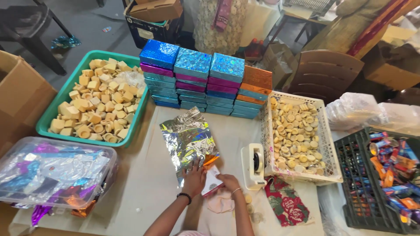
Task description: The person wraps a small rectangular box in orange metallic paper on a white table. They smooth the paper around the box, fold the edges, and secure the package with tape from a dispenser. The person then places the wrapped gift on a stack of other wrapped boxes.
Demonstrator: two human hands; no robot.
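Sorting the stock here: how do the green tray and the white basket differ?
The green tray has solid walls and holds tan blocks heaped high; the white basket has latticed walls and holds small pale round discs. The tray sits left of the stacked shiny boxes, the basket right. Both are full.
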